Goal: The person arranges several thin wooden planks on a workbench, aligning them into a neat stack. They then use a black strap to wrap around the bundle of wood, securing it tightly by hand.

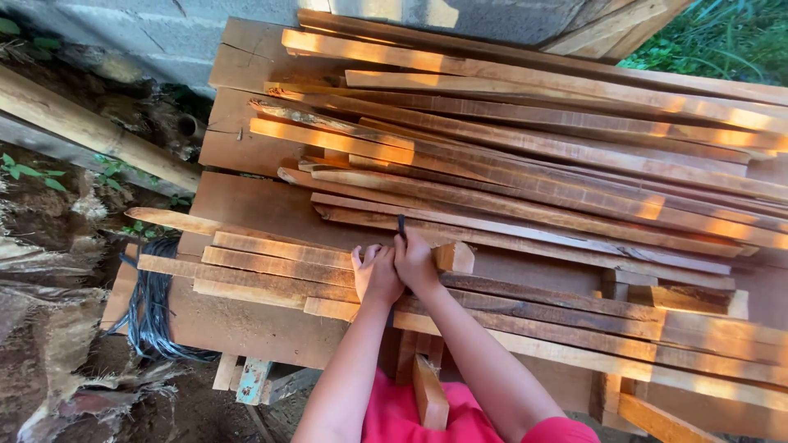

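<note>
Here both hands' fingers curl closed around a dark pencil.

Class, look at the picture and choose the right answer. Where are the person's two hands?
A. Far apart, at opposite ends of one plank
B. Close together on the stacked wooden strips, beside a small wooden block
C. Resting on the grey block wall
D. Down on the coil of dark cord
B: the left hand and right hand are close together on the wooden strips, with the small wooden block just beside the right hand.
</note>
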